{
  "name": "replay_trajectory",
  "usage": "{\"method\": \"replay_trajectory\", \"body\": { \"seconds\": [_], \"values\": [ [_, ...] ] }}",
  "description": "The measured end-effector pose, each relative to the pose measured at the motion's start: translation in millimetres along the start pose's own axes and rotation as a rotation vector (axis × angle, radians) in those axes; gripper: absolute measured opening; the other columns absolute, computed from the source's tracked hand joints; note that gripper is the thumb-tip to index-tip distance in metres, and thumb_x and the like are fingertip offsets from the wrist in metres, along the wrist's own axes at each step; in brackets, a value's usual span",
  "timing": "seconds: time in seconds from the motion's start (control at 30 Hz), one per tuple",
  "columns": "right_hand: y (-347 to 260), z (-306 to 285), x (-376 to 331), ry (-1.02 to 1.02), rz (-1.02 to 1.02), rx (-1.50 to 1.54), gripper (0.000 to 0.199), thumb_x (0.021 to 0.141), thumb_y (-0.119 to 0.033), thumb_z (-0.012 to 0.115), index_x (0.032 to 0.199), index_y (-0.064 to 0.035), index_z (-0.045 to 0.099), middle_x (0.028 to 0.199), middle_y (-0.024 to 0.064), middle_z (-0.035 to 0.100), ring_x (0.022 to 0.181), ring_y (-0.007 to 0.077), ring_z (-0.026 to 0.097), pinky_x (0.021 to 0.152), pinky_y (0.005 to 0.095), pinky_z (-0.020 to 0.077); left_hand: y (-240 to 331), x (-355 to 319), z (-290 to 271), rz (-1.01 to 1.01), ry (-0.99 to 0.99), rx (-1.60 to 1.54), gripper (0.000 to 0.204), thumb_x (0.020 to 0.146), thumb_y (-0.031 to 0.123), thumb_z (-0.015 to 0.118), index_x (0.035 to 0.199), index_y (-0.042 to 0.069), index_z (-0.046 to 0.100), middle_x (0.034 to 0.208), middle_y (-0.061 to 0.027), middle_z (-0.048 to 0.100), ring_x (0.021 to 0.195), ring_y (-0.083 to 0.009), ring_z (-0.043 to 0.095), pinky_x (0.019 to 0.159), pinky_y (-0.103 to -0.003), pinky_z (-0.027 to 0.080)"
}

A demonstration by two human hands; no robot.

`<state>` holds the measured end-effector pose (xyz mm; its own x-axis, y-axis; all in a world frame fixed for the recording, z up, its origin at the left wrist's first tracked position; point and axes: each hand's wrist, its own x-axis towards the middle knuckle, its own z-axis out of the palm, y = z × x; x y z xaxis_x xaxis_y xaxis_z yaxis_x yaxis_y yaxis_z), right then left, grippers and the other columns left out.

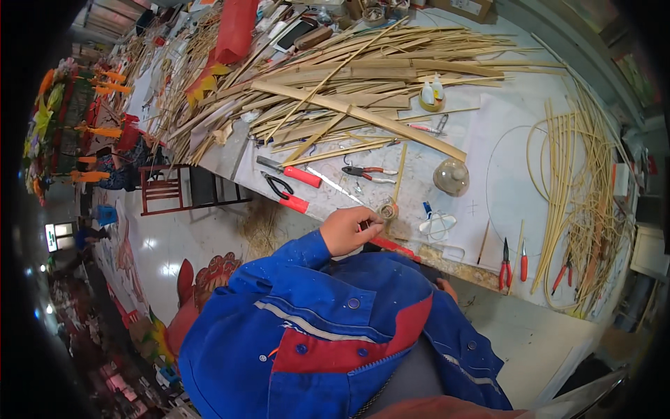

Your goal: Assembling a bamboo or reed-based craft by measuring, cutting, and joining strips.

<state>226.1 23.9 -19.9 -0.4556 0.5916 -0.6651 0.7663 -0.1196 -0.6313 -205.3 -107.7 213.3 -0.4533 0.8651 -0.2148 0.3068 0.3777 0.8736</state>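
My left hand [352, 230] is over the table's front edge in its blue sleeve. Its fingers are curled and pressed together; a small red bit shows among them, but what they hold I cannot make out. Right beside the fingertips is a small roll of tape [387, 209], with a thin bamboo strip [400, 174] running up behind it. A red strip [394, 248] lies along the edge just right of the hand. Only a sliver of my right hand [447, 288] shows, low beside my jacket below the table edge, its fingers mostly hidden.
Bamboo strips [363, 72] heap across the back. Pliers with red-grey handles [370, 172], black-handled pliers [279, 186] and a red-handled knife [302, 176] lie nearby. A round glass jar [451, 177] stands to the right, with red pliers [505, 269] and coiled thin strips [558, 202] beyond.
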Motion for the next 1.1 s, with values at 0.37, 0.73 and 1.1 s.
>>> {"method": "replay_trajectory", "body": {
  "seconds": [0.37,0.73,1.1],
  "values": [
    [2.8,76.2,37.9,-0.236,0.146,-0.294,0.052,0.100,-0.053,0.061,0.108,-0.0040,0.076,0.100,0.0261,0.074,0.098,0.0409,0.073,0.084,0.0495,0.0552,-83.4,28.0,-141.3,-0.279,0.263,0.359,0.023,0.096,0.022,0.075,0.111,0.005,0.076,0.091,-0.0110,0.075,0.077,-0.0217,0.071,0.071,-0.033,0.057],
    [-109.4,209.7,87.8,-0.149,0.242,-0.364,0.051,0.100,-0.052,0.061,0.103,-0.0038,0.076,0.098,0.0262,0.074,0.096,0.0410,0.073,0.082,0.0497,0.0551,-293.7,370.4,-394.2,-0.127,0.545,0.664,0.035,0.096,0.030,0.065,0.124,0.009,0.070,0.120,-0.0194,0.071,0.113,-0.0385,0.068,0.096,-0.051,0.054],
    [-188.3,225.4,72.3,-0.018,0.344,-0.454,0.051,0.099,-0.052,0.062,0.098,-0.0035,0.075,0.095,0.0262,0.073,0.095,0.0412,0.072,0.080,0.0499,0.0549,-396.5,514.4,-486.4,-0.235,0.522,0.721,0.035,0.095,0.018,0.055,0.123,0.005,0.071,0.124,-0.0225,0.071,0.120,-0.0434,0.065,0.104,-0.051,0.053]
  ]
}}
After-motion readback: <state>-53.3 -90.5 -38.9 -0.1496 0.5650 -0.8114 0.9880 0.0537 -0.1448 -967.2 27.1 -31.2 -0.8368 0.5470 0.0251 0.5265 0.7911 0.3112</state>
